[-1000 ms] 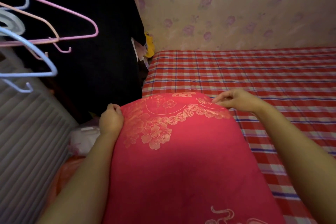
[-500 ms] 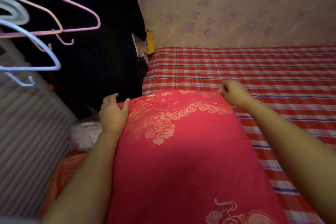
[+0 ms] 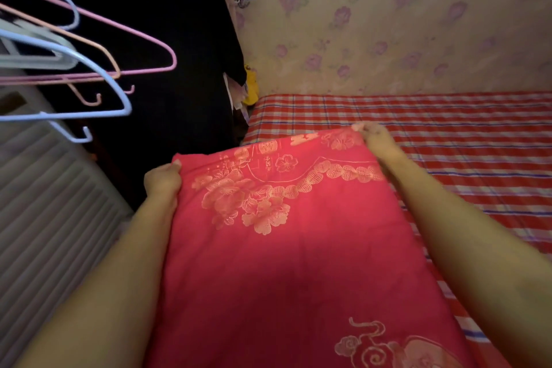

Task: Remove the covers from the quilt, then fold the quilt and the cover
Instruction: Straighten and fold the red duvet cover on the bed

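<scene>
Two hands were on it, both at the far end of the crimson folded fabric [image 3: 283, 248] with a gold flower print. Left hand [image 3: 162, 179] gripped the far left corner, thumb on top and fingers curled round the edge below. Right hand [image 3: 375, 137] pinched the far right corner, fingers [image 3: 363, 128] closed on the cloth. That spot was blurred, so I could not make out the exact finger layout. Both forearms ran along the long sides, each touching its edge.

Fabric lay flat as a thick padded slab, lengthwise away from the person, near end cut off at the bottom of view. Right part rested on the bed [image 3: 463, 140], which had a red, white and blue checked sheet. Far left corner reached past the bed's visible left edge. Could not tell if the slab was quilt, cover, or both together.

Surroundings:
- Cream wallpaper with purple flowers [image 3: 388, 24] was behind the bed.
- A black hanging garment [image 3: 179, 75] was left of the bed.
- A thin pink clothes hanger [image 3: 143, 39] and a pale blue clothes hanger [image 3: 115, 89] were at upper left, in front of the garment.
- A small yellow object [image 3: 252, 84] sat at the bed's far left corner, too small to identify.
- A white ribbed panel [image 3: 44, 203] was at lower left.
</scene>
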Motion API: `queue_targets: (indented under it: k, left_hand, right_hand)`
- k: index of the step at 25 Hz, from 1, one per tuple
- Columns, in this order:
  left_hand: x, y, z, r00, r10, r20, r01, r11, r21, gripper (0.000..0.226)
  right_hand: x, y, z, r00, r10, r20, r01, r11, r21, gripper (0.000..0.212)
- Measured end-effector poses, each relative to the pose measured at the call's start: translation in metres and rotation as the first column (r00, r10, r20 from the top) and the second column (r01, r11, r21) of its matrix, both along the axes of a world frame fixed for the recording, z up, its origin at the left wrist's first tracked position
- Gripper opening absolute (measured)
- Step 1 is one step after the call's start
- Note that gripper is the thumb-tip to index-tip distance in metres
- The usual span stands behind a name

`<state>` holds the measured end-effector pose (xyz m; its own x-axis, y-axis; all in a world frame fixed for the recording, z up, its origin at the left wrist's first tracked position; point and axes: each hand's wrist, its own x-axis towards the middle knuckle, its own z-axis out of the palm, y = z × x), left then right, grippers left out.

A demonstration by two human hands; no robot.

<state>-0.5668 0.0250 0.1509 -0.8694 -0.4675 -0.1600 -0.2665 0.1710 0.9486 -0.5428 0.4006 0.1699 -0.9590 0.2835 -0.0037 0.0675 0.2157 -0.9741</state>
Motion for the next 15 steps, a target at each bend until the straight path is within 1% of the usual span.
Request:
queue_targets:
  k: [1, 2, 4, 5, 6, 7, 8, 9, 10, 11, 12, 13, 14, 15]
  left_hand:
    - [-0.009, -0.002, 0.014, 0.998, -0.007, 0.069, 0.001, 0.996, 0.089, 0.030]
    - [-0.017, -0.005, 0.029, 0.988, -0.038, 0.147, 0.014, 0.986, 0.164, 0.028]
    - [-0.023, -0.010, 0.055, 0.959, -0.126, 0.253, 0.037, 0.943, 0.331, 0.020]
    - [-0.026, -0.012, 0.061, 0.951, -0.158, 0.267, 0.041, 0.917, 0.397, 0.024]
    - [-0.026, -0.012, 0.066, 0.944, -0.182, 0.276, 0.052, 0.906, 0.420, 0.026]
    - [-0.026, -0.010, 0.069, 0.939, -0.188, 0.286, 0.067, 0.920, 0.386, 0.025]
    - [-0.024, -0.004, 0.070, 0.941, -0.181, 0.287, 0.105, 0.960, 0.261, 0.021]
    - [-0.022, 0.003, 0.067, 0.951, -0.153, 0.268, 0.150, 0.988, 0.032, 0.023]
    - [-0.016, 0.015, 0.064, 0.969, -0.095, 0.229, 0.155, 0.952, -0.262, 0.032]
    - [-0.003, 0.034, 0.062, 0.986, -0.084, 0.145, 0.147, 0.846, -0.513, 0.041]
    - [0.018, 0.062, 0.061, 0.983, -0.183, 0.030, 0.161, 0.761, -0.628, 0.051]
    - [0.044, 0.094, 0.059, 0.930, -0.362, -0.059, 0.238, 0.719, -0.653, 0.063]
    - [0.075, 0.126, 0.058, 0.833, -0.550, -0.064, 0.375, 0.646, -0.665, 0.078]
    - [0.100, 0.152, 0.050, 0.720, -0.694, 0.009, 0.509, 0.520, -0.686, 0.092]
  right_hand:
    - [-0.003, 0.003, 0.015, 0.996, 0.075, -0.043, -0.081, 0.983, -0.166, 0.022]
    - [-0.006, 0.007, 0.032, 0.983, 0.158, -0.094, -0.179, 0.940, -0.290, 0.020]
    - [-0.003, 0.012, 0.064, 0.938, 0.299, -0.173, -0.345, 0.837, -0.424, 0.005]
    - [0.002, 0.011, 0.074, 0.921, 0.329, -0.210, -0.390, 0.802, -0.453, 0.016]
    - [0.002, 0.012, 0.077, 0.905, 0.345, -0.248, -0.424, 0.774, -0.470, 0.028]
    - [0.003, 0.010, 0.078, 0.890, 0.338, -0.307, -0.451, 0.753, -0.479, 0.039]
    - [0.001, 0.007, 0.076, 0.902, 0.293, -0.318, -0.417, 0.781, -0.465, 0.048]
    - [0.000, 0.000, 0.073, 0.931, 0.222, -0.290, -0.338, 0.825, -0.453, 0.058]
    - [-0.005, -0.005, 0.067, 0.968, 0.142, -0.207, -0.224, 0.860, -0.459, 0.064]
    - [-0.009, -0.011, 0.060, 0.988, 0.089, -0.124, -0.140, 0.852, -0.504, 0.058]
    - [-0.013, -0.014, 0.051, 0.997, 0.062, -0.050, -0.079, 0.847, -0.526, 0.049]
    - [-0.014, -0.017, 0.044, 1.000, 0.015, 0.010, -0.009, 0.876, -0.482, 0.040]
    - [-0.017, -0.015, 0.040, 0.999, -0.008, 0.036, 0.022, 0.901, -0.433, 0.031]
    - [-0.017, -0.013, 0.039, 0.999, -0.028, 0.035, 0.040, 0.902, -0.429, 0.021]
